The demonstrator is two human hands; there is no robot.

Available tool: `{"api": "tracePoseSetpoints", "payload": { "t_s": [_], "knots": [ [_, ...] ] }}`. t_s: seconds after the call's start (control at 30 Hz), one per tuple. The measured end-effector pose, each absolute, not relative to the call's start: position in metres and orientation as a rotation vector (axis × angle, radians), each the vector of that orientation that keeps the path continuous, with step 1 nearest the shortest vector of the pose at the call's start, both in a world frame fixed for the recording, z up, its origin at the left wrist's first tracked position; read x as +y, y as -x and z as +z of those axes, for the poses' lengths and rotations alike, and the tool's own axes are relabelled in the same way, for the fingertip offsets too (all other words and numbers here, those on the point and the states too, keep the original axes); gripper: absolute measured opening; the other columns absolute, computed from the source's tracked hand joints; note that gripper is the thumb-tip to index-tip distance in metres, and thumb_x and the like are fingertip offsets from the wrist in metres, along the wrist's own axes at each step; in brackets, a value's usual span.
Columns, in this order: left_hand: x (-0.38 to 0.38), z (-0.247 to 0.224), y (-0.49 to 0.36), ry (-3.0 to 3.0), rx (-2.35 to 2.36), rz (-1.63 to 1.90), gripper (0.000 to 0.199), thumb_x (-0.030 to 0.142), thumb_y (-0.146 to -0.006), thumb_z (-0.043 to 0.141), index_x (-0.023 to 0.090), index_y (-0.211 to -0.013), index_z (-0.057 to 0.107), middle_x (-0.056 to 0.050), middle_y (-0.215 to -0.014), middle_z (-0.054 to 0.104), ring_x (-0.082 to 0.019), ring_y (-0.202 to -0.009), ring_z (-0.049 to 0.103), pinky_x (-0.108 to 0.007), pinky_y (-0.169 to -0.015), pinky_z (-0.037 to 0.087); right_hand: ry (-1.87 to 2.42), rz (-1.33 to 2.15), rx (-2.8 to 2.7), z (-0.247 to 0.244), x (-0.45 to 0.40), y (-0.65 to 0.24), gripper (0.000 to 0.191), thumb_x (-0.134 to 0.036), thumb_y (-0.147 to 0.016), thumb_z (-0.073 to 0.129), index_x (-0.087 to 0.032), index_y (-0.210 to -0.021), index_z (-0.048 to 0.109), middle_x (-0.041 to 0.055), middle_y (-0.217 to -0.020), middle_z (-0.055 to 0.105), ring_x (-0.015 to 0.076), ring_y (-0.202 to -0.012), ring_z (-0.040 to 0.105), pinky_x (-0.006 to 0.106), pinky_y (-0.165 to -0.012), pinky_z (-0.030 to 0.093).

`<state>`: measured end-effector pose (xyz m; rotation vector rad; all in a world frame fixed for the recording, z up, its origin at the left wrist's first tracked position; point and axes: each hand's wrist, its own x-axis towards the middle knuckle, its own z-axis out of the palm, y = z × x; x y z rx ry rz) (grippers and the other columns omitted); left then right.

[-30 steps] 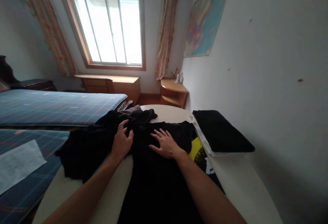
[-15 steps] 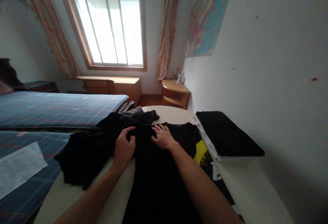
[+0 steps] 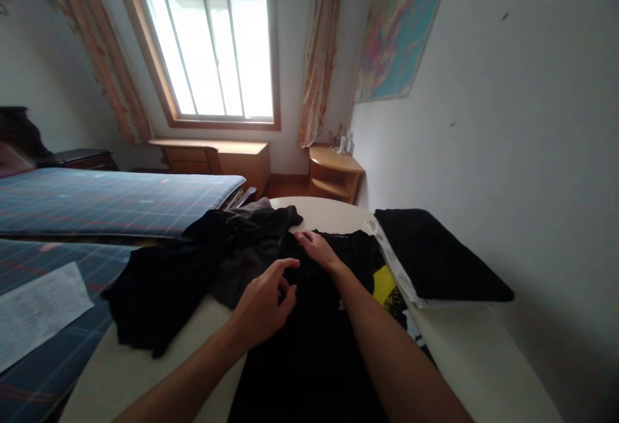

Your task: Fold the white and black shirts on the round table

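A black garment (image 3: 304,358) lies lengthwise on the pale table in front of me. My left hand (image 3: 265,297) hovers over its left side, thumb and forefinger curved and apart, with no cloth visible between them. At the far end of the garment, my right hand (image 3: 316,249) has its fingers drawn together on the black cloth near the edge; the fingertips are partly hidden. Under its right side shows a dark shirt with a yellow print (image 3: 384,284). To the left sits a loose heap of black and dark grey clothes (image 3: 169,287).
A folded black cloth on a white layer (image 3: 435,258) rests on the table (image 3: 488,352) at the right, near the wall. Plaid mattresses (image 3: 120,200) are at the left, one with a printed paper sheet (image 3: 41,313) on it. A corner shelf (image 3: 336,158) stands beyond.
My left hand has moved right and nearer to me, off the garment's far left edge. The right hand's spread fingers have drawn together. More dark grey cloth shows at the left.
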<state>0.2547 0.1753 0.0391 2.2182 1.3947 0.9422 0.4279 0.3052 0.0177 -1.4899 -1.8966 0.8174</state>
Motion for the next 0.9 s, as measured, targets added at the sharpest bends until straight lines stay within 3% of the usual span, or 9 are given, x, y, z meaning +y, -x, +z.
{"api": "tracePoseSetpoints", "payload": {
  "t_s": [0.07,0.17,0.37,0.6,0.77,0.9],
  "knots": [
    [0.180,0.044,-0.248,-2.174,1.602,0.842,0.030,0.017,-0.086,0.050,0.023,-0.114,0.059,-0.001,-0.087,0.067,-0.015,-0.067,0.063,-0.027,-0.068,0.047,1.441,0.857,-1.925,0.015,0.306,-0.431,0.047,-0.056,-0.092,0.055,-0.021,-0.120,0.068,0.0057,-0.101,0.074,0.0204,-0.093,0.068,0.031,-0.088,0.048],
    [0.188,0.049,-0.231,-2.150,1.798,0.632,0.022,0.011,-0.081,0.050,0.023,-0.096,0.062,-0.003,-0.095,0.068,-0.018,-0.078,0.066,-0.026,-0.069,0.043,1.376,0.917,-1.958,0.013,0.307,-0.432,0.045,-0.041,-0.085,0.067,-0.018,-0.123,0.066,0.0038,-0.091,0.073,0.0178,-0.083,0.066,0.030,-0.083,0.049],
    [0.189,0.046,-0.205,-2.157,1.606,0.413,0.014,0.020,-0.083,0.054,0.025,-0.094,0.062,0.000,-0.087,0.071,-0.017,-0.075,0.066,-0.024,-0.064,0.041,1.341,0.753,-1.879,0.015,0.308,-0.430,0.043,-0.020,-0.088,0.051,-0.021,-0.129,0.059,0.0007,-0.089,0.070,0.0147,-0.076,0.063,0.028,-0.080,0.049],
    [0.174,0.064,-0.215,-2.157,1.526,0.258,0.023,0.031,-0.082,0.056,0.026,-0.104,0.061,0.001,-0.088,0.074,-0.020,-0.079,0.068,-0.027,-0.068,0.043,1.487,0.627,-1.923,0.013,0.303,-0.425,0.049,-0.046,-0.088,0.063,-0.021,-0.130,0.059,0.0097,-0.107,0.071,0.0227,-0.098,0.067,0.032,-0.088,0.049],
    [0.173,0.065,-0.224,-2.218,1.607,0.125,0.030,0.037,-0.077,0.066,0.025,-0.104,0.058,-0.001,-0.097,0.072,-0.025,-0.088,0.068,-0.030,-0.071,0.044,1.414,0.633,-1.899,0.006,0.306,-0.420,0.028,-0.038,-0.091,0.061,-0.018,-0.108,0.069,0.0115,-0.108,0.073,0.0241,-0.104,0.067,0.033,-0.093,0.047],
    [0.173,0.067,-0.231,-2.247,1.729,0.098,0.019,0.028,-0.079,0.061,0.025,-0.097,0.057,-0.001,-0.097,0.071,-0.025,-0.090,0.068,-0.030,-0.070,0.043,1.378,0.662,-1.868,0.003,0.309,-0.419,0.024,-0.037,-0.091,0.059,-0.017,-0.097,0.069,0.0109,-0.100,0.073,0.0234,-0.096,0.068,0.033,-0.089,0.048]
  ]
}}
